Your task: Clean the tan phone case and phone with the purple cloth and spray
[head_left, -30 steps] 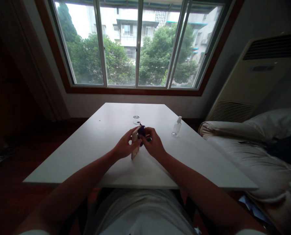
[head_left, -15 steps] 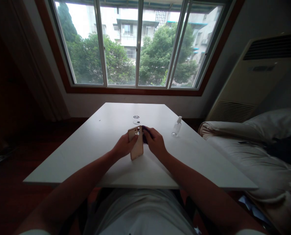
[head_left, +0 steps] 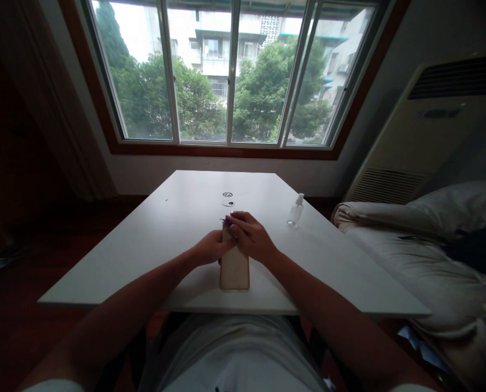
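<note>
Daylight poured through the window (head_left: 202, 81), washing out the sky, while the room's sides sank into shadow. The surface (head_left: 145, 250) caught a pale sheen; wide-angle stretch skewed the edges, and fine detail looked soft.

2 hands, left (head_left: 213, 247) and right (head_left: 254, 238), hold a tan phone case (head_left: 235, 270) above a white table (head_left: 308, 267).

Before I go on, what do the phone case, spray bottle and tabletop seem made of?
Phone case: probably satin plastic or silicone; smooth tan back, darker rim. Spray bottle: likely clear, glossy plastic, see-through with glints, though glass is possible. Tabletop: perhaps laminate or painted board, semi-gloss; even white with a soft sheen.
</note>
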Demonstrator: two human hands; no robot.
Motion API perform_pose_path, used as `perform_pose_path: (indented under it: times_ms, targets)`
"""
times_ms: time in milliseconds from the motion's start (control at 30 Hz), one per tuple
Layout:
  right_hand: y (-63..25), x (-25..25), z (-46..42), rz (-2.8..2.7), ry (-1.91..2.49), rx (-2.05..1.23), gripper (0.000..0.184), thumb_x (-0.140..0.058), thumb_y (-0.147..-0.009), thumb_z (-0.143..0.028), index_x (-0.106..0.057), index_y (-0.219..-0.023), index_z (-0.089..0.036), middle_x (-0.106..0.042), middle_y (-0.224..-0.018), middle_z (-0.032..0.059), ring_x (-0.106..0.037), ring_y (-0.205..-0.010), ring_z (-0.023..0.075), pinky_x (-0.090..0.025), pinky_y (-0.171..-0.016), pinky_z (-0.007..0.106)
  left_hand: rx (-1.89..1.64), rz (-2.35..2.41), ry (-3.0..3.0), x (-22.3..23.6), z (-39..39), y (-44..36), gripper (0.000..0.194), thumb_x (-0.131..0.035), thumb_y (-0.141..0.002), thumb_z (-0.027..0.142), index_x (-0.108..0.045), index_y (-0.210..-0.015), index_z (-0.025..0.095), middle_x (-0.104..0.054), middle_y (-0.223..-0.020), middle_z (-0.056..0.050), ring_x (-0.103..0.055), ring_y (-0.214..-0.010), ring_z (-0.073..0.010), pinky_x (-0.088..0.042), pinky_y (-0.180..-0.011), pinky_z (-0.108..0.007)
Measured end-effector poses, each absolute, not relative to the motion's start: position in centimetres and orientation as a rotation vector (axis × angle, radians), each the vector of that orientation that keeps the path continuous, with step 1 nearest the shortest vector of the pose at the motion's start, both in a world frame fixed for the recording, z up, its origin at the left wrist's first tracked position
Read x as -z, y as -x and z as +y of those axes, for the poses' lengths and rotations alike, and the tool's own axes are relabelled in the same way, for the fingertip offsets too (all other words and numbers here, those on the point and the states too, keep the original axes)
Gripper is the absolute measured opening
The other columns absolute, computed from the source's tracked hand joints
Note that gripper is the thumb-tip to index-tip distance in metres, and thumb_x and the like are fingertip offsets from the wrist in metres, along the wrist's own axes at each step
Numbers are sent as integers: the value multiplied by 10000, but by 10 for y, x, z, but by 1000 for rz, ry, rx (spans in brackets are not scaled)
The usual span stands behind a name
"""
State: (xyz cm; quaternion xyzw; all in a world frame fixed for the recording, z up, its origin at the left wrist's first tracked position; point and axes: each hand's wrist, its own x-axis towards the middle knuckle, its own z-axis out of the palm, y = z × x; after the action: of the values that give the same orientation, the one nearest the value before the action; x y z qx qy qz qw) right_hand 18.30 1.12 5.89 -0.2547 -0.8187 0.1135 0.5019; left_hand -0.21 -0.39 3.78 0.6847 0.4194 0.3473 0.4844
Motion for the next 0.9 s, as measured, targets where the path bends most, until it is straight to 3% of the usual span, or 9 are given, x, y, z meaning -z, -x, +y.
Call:
perform_pose_path:
  times_ms: [133, 267, 367, 433, 500, 600, 733, 900]
  targets:
    - [-179, -58, 3, -2136, 559, -139, 358, -522, -998, -389, -659, -1314, -293, -508, -1451, 78, -448, -1361, 291, -380, -1143, 495, -881, 1021, -1611, -40, -2, 3, 502, -628, -855, 575, -655, -982, 91, -614, -653, -48, -554, -473, -130, -423, -417, -227]
    - [-182, -59, 7, -2041, 648, -142, 329, -532, -990, -416, -715, -1232, -288, -547, -1404, 87, -405, -1392, 311, -351, -1146, 532, -919, 1068, -1489, -45, 0, 4, 491, -642, -831, 589, -640, -907, 104, -572, -631, -23, -513, -462, -108, -383, -396, -216]
    - [-190, -60, 20, -1801, 820, -175, 386, -472, -1008, -476, -760, -1093, -234, -638, -1230, 113, -559, -1215, 278, -440, -1048, 455, -889, 1122, -1422, -47, 3, 7, 449, -660, -809, 556, -642, -871, 111, -554, -622, -10, -483, -449, -101, -327, -377, -213]
    - [-201, -60, 31, -1680, 1002, -143, 478, -442, -1001, -547, -765, -937, -202, -682, -1019, 100, -636, -949, 237, -496, -869, 373, -818, 1154, -1430, -47, 5, 9, 439, -669, -794, 537, -658, -870, 105, -551, -616, -7, -462, -438, -99, -290, -367, -217]
    - [-214, -59, 41, -1631, 1176, -120, 570, -414, -985, -615, -731, -788, -184, -656, -762, 63, -587, -699, 199, -449, -670, 318, -714, 1173, -1455, -46, 4, 10, 452, -671, -784, 542, -677, -875, 99, -564, -619, -15, -455, -436, -102, -266, -366, -222]
    - [-229, -58, 51, -1578, 1320, -141, 630, -390, -968, -667, -681, -703, -176, -592, -598, 30, -501, -572, 176, -336, -555, 300, -577, 1173, -1481, -48, 0, 11, 484, -690, -758, 563, -707, -925, 109, -628, -679, -40, -498, -470, -119, -270, -382, -225]
    - [-226, -60, 48, -1637, 1244, -217, 573, -430, -968, -640, -693, -759, -177, -599, -646, 24, -518, -605, 168, -350, -564, 293, -477, 1125, -1511, -53, -7, 10, 532, -711, -739, 585, -719, -1018, 132, -691, -802, -70, -564, -540, -143, -293, -400, -217]
    - [-205, -67, 24, -1936, 721, -454, 433, -511, -976, -539, -743, -873, -189, -649, -956, 75, -615, -842, 188, -496, -747, 317, -540, 1128, -1512, -53, -7, 8, 484, -710, -758, 556, -711, -991, 132, -662, -744, -56, -539, -521, -135, -301, -395, -213]
